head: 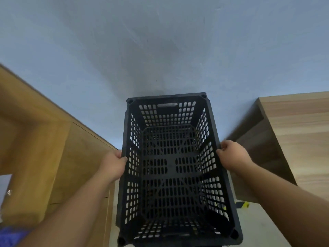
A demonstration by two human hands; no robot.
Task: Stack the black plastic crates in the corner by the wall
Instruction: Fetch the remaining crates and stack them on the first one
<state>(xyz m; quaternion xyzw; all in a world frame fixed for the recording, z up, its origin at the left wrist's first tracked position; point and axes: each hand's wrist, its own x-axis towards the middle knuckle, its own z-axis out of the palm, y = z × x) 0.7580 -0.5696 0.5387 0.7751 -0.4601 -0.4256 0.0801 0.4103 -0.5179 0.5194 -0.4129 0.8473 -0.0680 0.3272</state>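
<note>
A black plastic crate (170, 163) with perforated walls and floor fills the middle of the head view, its open top facing me and its far end toward the wall. My left hand (114, 165) grips the crate's left long rim. My right hand (233, 155) grips the right long rim. The crate is empty. Through its slotted floor I see more dark lattice, but I cannot tell whether another crate lies under it. A dark edge shows just below the crate's near end.
A pale blue-grey wall (160, 50) stands right behind the crate. A yellow-brown wooden cabinet (44, 139) is close on the left, a wooden table (295, 136) on the right. Black-and-yellow tape (243, 205) marks the floor at right. Something blue (10, 236) lies at bottom left.
</note>
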